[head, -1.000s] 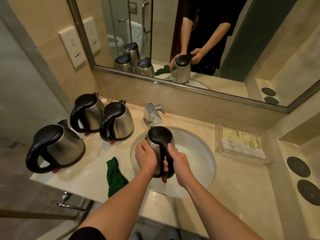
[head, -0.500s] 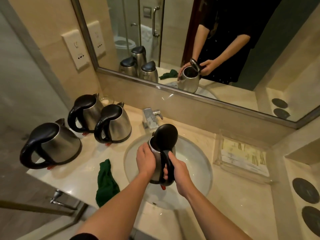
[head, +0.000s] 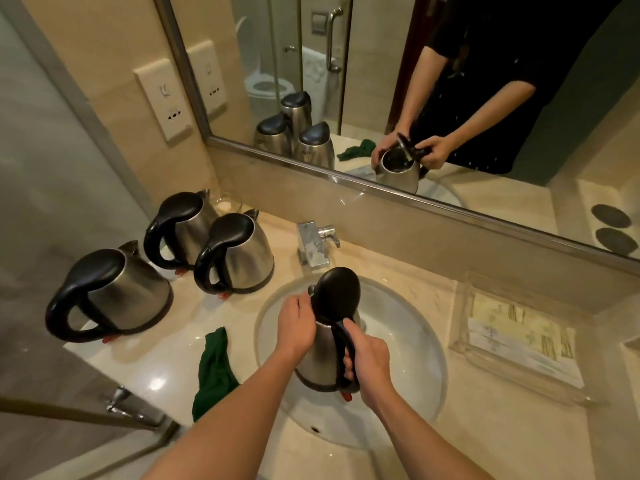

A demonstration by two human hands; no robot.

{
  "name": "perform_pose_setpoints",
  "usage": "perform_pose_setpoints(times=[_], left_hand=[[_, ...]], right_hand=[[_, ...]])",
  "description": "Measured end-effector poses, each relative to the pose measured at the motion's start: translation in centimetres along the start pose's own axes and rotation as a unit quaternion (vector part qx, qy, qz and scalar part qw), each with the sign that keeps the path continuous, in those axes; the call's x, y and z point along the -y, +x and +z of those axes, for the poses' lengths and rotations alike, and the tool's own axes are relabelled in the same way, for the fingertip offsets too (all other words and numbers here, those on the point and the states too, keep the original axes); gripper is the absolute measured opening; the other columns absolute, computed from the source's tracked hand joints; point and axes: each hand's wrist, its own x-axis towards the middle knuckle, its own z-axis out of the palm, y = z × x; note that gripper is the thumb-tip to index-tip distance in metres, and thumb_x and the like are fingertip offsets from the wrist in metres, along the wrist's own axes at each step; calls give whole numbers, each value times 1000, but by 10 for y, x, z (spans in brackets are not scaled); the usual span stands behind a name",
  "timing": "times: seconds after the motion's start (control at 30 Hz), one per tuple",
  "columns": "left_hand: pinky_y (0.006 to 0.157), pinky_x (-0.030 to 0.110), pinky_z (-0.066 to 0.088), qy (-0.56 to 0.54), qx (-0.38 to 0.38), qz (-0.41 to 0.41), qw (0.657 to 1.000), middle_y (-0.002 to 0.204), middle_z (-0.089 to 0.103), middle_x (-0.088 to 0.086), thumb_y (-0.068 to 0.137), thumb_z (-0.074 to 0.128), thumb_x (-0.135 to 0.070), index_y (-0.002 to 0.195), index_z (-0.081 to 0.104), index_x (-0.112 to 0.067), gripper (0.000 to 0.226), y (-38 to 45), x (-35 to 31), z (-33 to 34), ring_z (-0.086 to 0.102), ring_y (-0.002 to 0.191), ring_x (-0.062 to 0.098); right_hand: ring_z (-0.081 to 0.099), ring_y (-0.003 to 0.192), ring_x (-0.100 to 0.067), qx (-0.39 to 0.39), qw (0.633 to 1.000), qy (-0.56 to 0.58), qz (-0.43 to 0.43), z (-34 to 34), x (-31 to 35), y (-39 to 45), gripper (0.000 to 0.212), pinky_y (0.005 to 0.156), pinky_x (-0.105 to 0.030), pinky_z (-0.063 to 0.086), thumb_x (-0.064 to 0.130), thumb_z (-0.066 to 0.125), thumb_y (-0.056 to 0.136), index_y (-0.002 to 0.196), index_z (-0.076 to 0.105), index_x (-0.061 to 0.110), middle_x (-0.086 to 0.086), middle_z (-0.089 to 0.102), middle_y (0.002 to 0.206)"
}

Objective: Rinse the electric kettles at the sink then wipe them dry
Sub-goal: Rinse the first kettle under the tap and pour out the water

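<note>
Countertop [head: 346,261]: 3 kettles [head: 239,254], 1 green cloth [head: 213,368], 1 faucet [head: 313,242].

Two bare forearms, left hand [head: 295,326] and right hand [head: 370,362] without rings, black short-sleeved top in mirror

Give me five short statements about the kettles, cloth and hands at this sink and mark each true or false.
1. The held kettle has its lid open. True.
2. The right hand grips the kettle's handle. True.
3. Four kettles stand on the counter. False: three stand there.
4. The green cloth lies in the sink. False: it lies on the counter beside it.
5. The left hand holds the kettle's body. True.
</note>
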Motion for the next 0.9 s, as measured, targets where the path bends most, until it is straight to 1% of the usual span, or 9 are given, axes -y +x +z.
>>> perform_pose_setpoints(times=[0.07, 0.17, 0.23, 0.3, 0.37, 0.43, 0.67, 0.73, 0.9], left_hand=[[76, 31, 42, 12, -1, 15, 1000, 96, 61, 4, 114, 39, -28, 100, 61, -16, 29, 18, -11, -10, 58, 90, 16], [81, 35, 40, 28, 12, 28, 999, 100, 62, 8, 114, 38, -28, 105, 61, -9, 31, 55, -34, -20, 55, 94, 22], [82, 38, 43, 85, 33, 86, 992, 99, 62, 8, 113, 40, -27, 105, 64, -6, 33, 78, -51, -26, 57, 96, 26], [98, 42, 44, 181, 66, 152, 969, 117, 65, 14, 112, 42, -28, 120, 67, -5, 35, 102, -63, -28, 58, 116, 31], [116, 47, 34, 288, 114, 185, 933, 149, 53, 14, 111, 43, -35, 145, 58, -11, 43, 124, -70, -29, 41, 143, 33], [122, 52, 28, 367, 151, 214, 893, 162, 42, 9, 110, 45, -42, 154, 49, -21, 49, 142, -75, -26, 29, 152, 31], [122, 56, 17, 464, 223, 288, 807, 160, 45, 1, 104, 54, -52, 150, 54, -34, 50, 184, -95, 6, 31, 151, 28], [118, 54, 21, 492, 235, 298, 783, 155, 50, -1, 103, 56, -54, 146, 59, -35, 47, 194, -97, 15, 37, 147, 27], [111, 51, 27, 486, 232, 310, 784, 143, 60, -6, 101, 65, -51, 136, 67, -35, 39, 207, -101, 29, 48, 136, 25]], right_hand=[[48, 46, -18, -3, 1000, -10, -1, 2, -1, 9, 49, 48, -29, 43, 48, 65, 94, 65, 65, 10, -9, 54, 55], [49, 47, -19, -4, 1000, -20, -2, 7, -2, 22, 51, 50, -31, 44, 51, 66, 93, 64, 65, 9, -10, 54, 55], [48, 47, -19, -7, 1000, -18, -5, 9, -3, 27, 50, 50, -30, 43, 49, 66, 93, 64, 65, 8, -11, 53, 55], [47, 47, -20, -12, 1000, -10, -10, 11, -5, 31, 50, 50, -30, 43, 47, 66, 94, 62, 63, 8, -12, 51, 55], [47, 48, -20, -17, 1000, -8, -16, 13, -8, 36, 49, 51, -30, 42, 46, 66, 93, 62, 63, 9, -12, 50, 56], [48, 51, -24, -18, 1000, -14, -20, 15, -10, 41, 49, 53, -33, 43, 48, 67, 91, 64, 64, 7, -13, 51, 57], [49, 49, -25, -31, 999, -19, -40, 18, -17, 57, 50, 52, -34, 43, 43, 66, 93, 63, 65, 3, -13, 51, 53], [48, 48, -24, -34, 998, -23, -39, 18, -20, 61, 49, 52, -34, 44, 43, 66, 94, 62, 65, 5, -12, 51, 53], [45, 45, -20, -26, 999, -12, -32, 17, -23, 67, 47, 48, -30, 40, 39, 65, 95, 61, 62, 7, -12, 48, 52]])
